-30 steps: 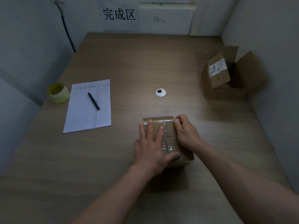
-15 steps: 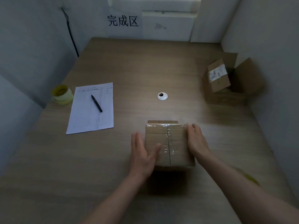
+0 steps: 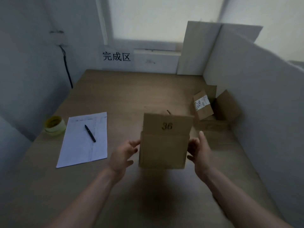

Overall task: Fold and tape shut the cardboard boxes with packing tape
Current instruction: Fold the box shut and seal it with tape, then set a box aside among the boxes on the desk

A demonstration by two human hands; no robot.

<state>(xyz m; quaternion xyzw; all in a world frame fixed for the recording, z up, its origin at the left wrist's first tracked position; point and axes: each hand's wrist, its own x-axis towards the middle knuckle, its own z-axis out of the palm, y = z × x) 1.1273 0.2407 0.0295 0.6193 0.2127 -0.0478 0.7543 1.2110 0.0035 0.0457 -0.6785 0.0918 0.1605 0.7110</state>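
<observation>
Head view: I am looking down at a wooden table [image 3: 115,186] walled in by white partitions
Cardboard box [image 3: 164,145]: I am holding it up off the table at the centre of the view, a plain face marked "36" turned toward me, its shadow falling on the wood at 6 o'clock below it
Left hand [image 3: 122,157]: I am pressing curled fingers against the box's left side, at 9 o'clock of the box
Right hand [image 3: 201,153]: I am cupping the box's right side at 3 o'clock, fingers bent loosely around the edge, so the box is being clamped between my two palms
Tape roll [image 3: 55,125]: sitting at 9 o'clock, at the left edge of the table, just beside the paper
Sheet of paper [image 3: 85,142]: lying flat between the tape roll and the box, a black pen [image 3: 90,133] resting on it
Other boxes [image 3: 212,112]: an open carton at 2 o'clock against the right partition, a smaller labelled box leaning in it
Sign [image 3: 116,56]: hanging at 12 o'clock on the far wall, reading "完成区"
</observation>
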